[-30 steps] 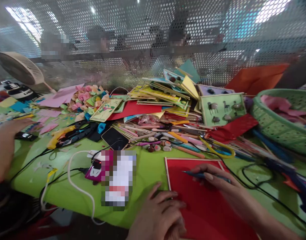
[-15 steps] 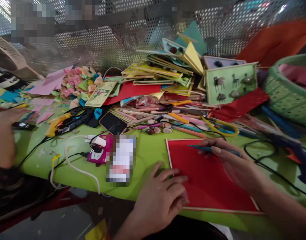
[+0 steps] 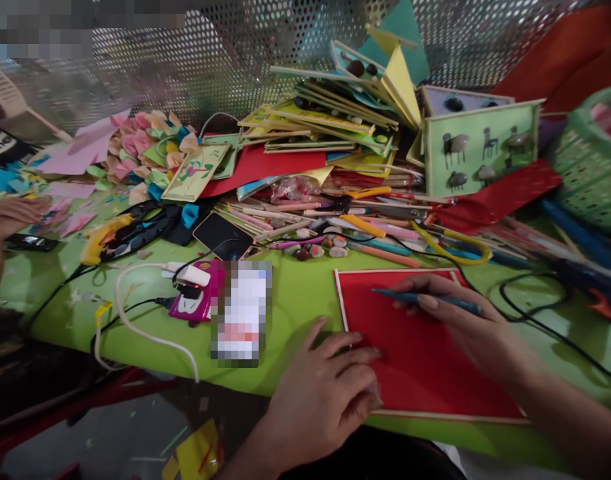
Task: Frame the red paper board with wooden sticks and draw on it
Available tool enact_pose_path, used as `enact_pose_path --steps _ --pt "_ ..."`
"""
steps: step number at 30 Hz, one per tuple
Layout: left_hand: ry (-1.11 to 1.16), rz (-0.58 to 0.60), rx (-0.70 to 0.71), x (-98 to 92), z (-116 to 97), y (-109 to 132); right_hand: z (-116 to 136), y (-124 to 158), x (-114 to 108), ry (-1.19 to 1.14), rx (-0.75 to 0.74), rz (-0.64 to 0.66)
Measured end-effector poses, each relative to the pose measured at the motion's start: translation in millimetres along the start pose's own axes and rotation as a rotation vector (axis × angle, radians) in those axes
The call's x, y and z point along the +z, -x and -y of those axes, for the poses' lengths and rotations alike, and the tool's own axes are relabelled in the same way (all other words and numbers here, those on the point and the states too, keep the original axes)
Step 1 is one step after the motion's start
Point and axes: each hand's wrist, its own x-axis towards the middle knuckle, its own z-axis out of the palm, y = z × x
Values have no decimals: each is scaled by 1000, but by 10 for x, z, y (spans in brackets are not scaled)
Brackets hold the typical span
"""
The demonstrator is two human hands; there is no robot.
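Observation:
A red sheet point(image 3: 435, 360) edged with pale strips lies on the green table point(image 3: 295, 287). My right hand point(image 3: 465, 320) holds a blue pen point(image 3: 450, 303), its tip over the upper left part of the sheet. Across the sheet's left edge rests my left hand point(image 3: 335, 380), fingers loosely spread and bent, with nothing visible in it. To the left of that hand lies a lit phone point(image 3: 242, 313), blurred out, beside a magenta power strip point(image 3: 205, 293) with a white plug in it.
Behind are piled cards point(image 3: 325, 127), pens and sticks, a dark phone point(image 3: 222, 237), painted stones and a framed green picture point(image 3: 480, 150). A green basket point(image 3: 595, 167) and a glue gun point(image 3: 595, 287) with its cable are at right. Another person's hand point(image 3: 15, 217) is at far left.
The camera view has shifted a little, so the background sits differently. Both hands keep nearly the same places on the sheet, and the pen tip has barely moved.

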Motion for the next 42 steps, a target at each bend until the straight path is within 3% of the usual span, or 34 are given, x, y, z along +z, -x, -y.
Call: enact_pose_path --steps 22,42 --pt "-33 19 2 -17 -2 -10 138 22 91 202 -21 -2" --pt "-28 42 -2 -4 13 -4 68 -28 90 364 -67 -18"
